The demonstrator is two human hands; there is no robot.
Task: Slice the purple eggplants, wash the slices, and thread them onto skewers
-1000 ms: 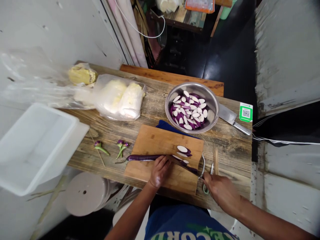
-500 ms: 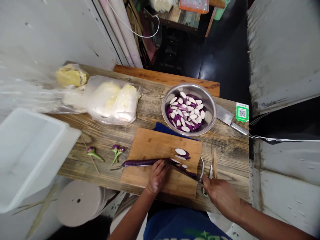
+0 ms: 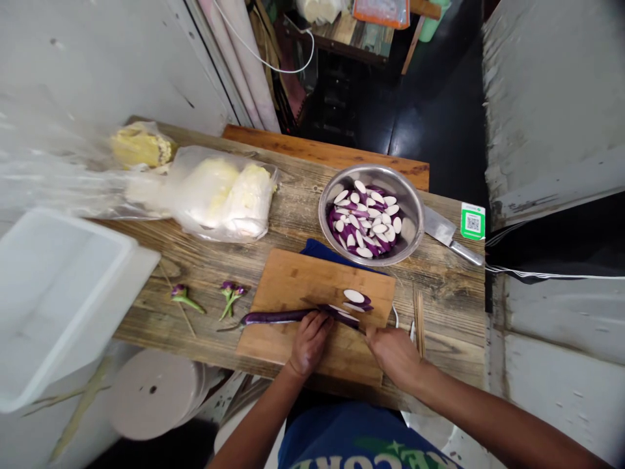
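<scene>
Scuffed pale walls (image 3: 551, 104) flank a glossy dark floor (image 3: 434, 111) and plank-topped table (image 3: 368, 43).

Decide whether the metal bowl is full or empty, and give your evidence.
Partly filled: purple-and-white slices lie heaped inside the metal bowl, but bare inner wall shows between them and the rim.

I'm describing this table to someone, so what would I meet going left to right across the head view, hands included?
White plastic tub, single eggplant end, cluster of eggplant ends, left hand, right hand, green-and-white QR card.
</scene>
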